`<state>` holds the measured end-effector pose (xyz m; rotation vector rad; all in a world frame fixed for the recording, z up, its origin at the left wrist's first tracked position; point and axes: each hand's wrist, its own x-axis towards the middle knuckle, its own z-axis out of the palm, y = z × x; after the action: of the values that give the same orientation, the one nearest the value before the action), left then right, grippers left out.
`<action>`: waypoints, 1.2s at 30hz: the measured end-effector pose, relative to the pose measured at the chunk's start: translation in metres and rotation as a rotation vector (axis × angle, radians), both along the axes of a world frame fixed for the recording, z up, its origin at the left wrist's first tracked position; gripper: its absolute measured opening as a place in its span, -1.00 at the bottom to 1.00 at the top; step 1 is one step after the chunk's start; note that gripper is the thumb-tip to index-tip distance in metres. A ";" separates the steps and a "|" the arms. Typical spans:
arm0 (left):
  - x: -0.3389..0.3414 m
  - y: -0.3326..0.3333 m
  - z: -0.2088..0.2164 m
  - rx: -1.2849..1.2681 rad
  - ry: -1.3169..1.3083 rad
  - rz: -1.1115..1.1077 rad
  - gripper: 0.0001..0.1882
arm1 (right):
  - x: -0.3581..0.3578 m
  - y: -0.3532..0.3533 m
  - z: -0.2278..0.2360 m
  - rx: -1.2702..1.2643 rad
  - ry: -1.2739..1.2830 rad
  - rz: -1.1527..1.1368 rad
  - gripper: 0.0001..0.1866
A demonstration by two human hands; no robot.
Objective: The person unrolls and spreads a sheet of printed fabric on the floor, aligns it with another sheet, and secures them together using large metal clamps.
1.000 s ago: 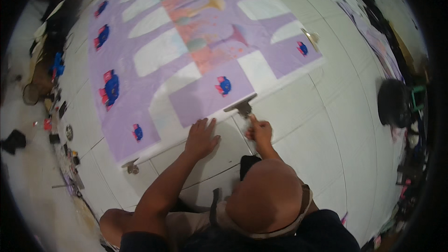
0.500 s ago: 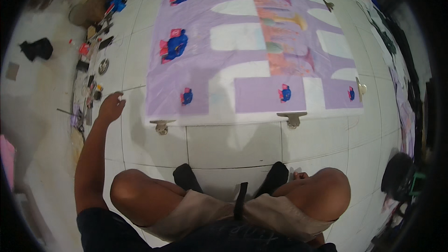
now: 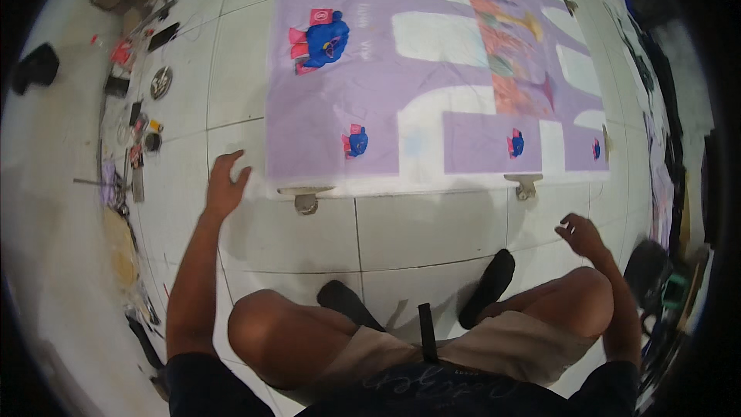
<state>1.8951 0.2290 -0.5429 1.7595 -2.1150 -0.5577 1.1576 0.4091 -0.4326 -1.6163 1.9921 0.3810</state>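
A large printed lavender fabric sheet (image 3: 324,112) lies flat on the tiled floor ahead of me, with blue and pink elephant-like figures, white blank shapes and a coral strip. Metal bulldog clips grip its near edge, one at the left (image 3: 306,202) and one at the right (image 3: 525,187). My left hand (image 3: 225,184) hovers by the near left corner of the sheet, fingers apart and holding nothing. Beyond my right knee, my right hand (image 3: 583,238) is raised near the right-hand clip. Its fingers are loosely bent and apart, with nothing in them.
Along the left wall lie a dark phone (image 3: 164,35), a round metal dish (image 3: 160,83) and several small tools and pots. Another clip (image 3: 570,5) holds the sheet's far right side. Folded cloth (image 3: 661,170) and a dark bundle (image 3: 647,264) line the right side.
My left hand has come closer to the sheet's corner. My right hand has risen from beside my right knee into plain sight. The whole view has shifted, so the sheet sits further right.
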 end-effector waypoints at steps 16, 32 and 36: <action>-0.025 0.031 -0.066 -0.128 0.071 -0.138 -0.66 | 0.458 -0.064 -0.152 0.297 -0.807 -0.398 -0.22; 0.000 0.037 -0.080 -0.151 0.264 0.077 -0.73 | 0.588 -0.087 -0.180 -0.209 -1.150 -1.613 -0.53; 0.002 0.028 -0.064 -0.266 0.338 0.133 -0.72 | 0.559 -0.073 -0.159 0.007 -1.260 -1.352 -0.51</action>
<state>1.8974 0.2567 -0.6071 1.5228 -1.7387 -0.4742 1.7166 0.3364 -0.5913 -0.0134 1.4732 -0.9022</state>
